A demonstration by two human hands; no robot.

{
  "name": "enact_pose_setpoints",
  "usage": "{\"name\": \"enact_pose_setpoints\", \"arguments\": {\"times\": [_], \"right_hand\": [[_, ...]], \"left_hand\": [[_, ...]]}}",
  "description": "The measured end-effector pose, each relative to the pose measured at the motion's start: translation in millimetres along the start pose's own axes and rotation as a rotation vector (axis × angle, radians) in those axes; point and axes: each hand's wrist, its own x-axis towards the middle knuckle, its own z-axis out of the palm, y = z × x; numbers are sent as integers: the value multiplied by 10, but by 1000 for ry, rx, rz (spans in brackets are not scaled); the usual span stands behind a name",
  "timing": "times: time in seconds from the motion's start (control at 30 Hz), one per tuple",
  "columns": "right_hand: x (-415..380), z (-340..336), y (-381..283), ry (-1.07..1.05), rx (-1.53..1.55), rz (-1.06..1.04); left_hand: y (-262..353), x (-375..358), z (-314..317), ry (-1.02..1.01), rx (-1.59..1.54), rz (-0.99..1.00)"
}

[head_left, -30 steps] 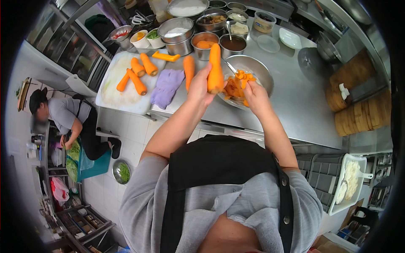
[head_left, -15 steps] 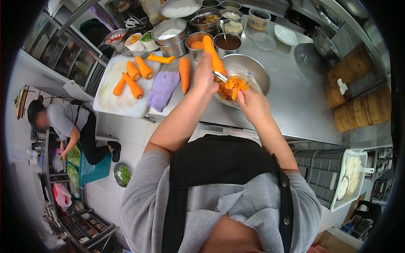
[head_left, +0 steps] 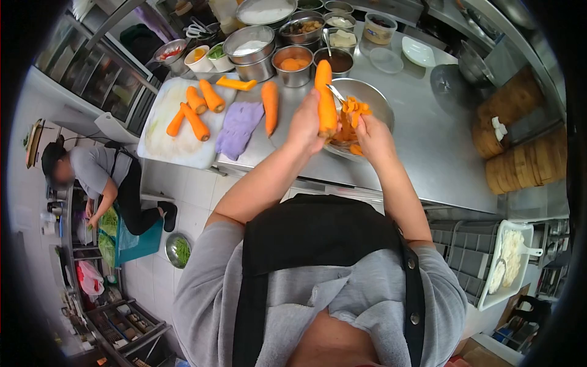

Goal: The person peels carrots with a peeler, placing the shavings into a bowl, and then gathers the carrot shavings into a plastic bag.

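Observation:
My left hand (head_left: 304, 122) is wrapped round a thick orange carrot (head_left: 325, 101), held nearly upright at the left side of a metal bowl (head_left: 380, 101). In my right hand (head_left: 375, 136) is a peeler (head_left: 335, 93); its metal head lies beside the carrot, and its handle is mostly covered. Curled carrot peelings (head_left: 354, 111) cluster over the peeler and the bowl, close to my right fingers. One whole carrot (head_left: 269, 108) lies on the counter left of my left hand, next to a purple cloth (head_left: 239, 129).
Several carrots (head_left: 212, 96) lie on a white cutting board (head_left: 160, 131) at the left. Metal containers (head_left: 292, 74) line the back of the steel counter (head_left: 428, 147). Bamboo steamers (head_left: 527, 160) stand at the right. Another person (head_left: 101, 174) handles greens at the lower left.
My left hand and the carrot have shifted slightly right, and the carrot is more upright. My right hand with the peeler has moved a little right and up.

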Motion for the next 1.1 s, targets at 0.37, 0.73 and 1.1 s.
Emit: {"name": "enact_pose_setpoints", "arguments": {"times": [0.37,0.73,1.1], "right_hand": [[-185,1,-187,-130,-98,-76],[30,93,-92,-83,-43,-5],[211,70,-18,-59,98,10]], "left_hand": [[235,224,-20,119,22,80],[70,-173,-183,-16,80,-114],[101,-937,-213,-162,220,-160]]}}
